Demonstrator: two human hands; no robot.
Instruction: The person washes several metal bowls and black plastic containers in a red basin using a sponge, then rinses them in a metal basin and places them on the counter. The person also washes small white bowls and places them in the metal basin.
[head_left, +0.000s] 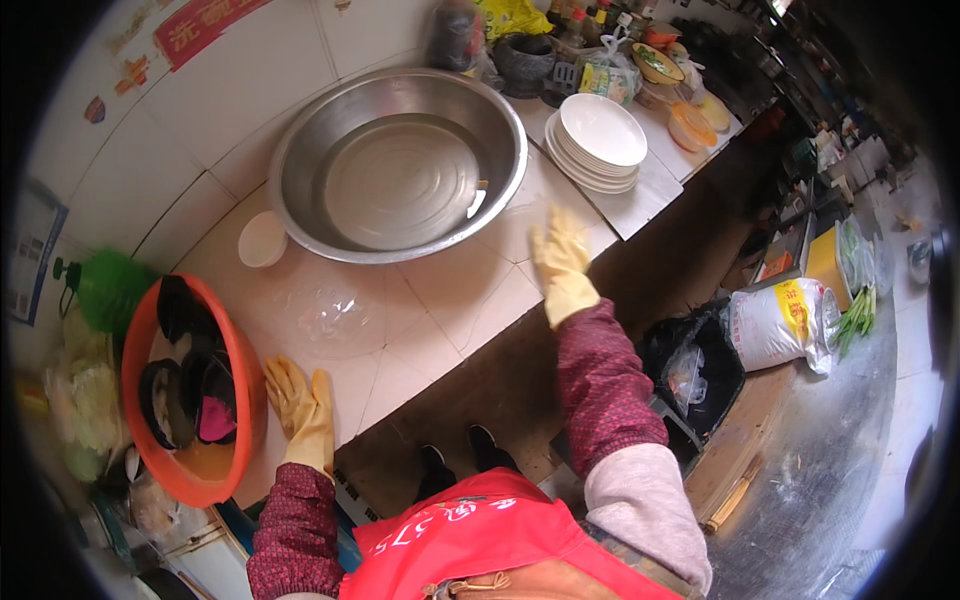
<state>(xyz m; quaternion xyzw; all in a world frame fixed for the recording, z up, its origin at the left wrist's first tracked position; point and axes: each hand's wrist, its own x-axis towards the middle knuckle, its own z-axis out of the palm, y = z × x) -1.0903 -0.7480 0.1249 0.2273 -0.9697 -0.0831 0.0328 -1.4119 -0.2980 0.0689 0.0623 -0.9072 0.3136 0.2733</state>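
Observation:
My left hand (300, 409), in a yellow rubber glove, rests with fingers apart on the tiled counter (420, 315), right beside an orange plastic basin (259, 390). Dark items and a pink piece (216, 420) lie in that basin. Also gloved in yellow, my right hand (562, 255) is spread near the counter's front edge and holds nothing. Beyond it, a large stainless steel basin (510, 180) contains clear water. To the right of the basin stands a stack of white plates (604, 131). A small white bowl (262, 240) sits left of the steel basin.
A green plastic bottle (120, 289) stands behind the orange basin. Seasoning bottles (574, 28) and a dark stone mortar (523, 64) line the wall. An orange bowl (691, 127) is at the far right. Lower right are a black-lined bin (709, 405) and a white sack (772, 326).

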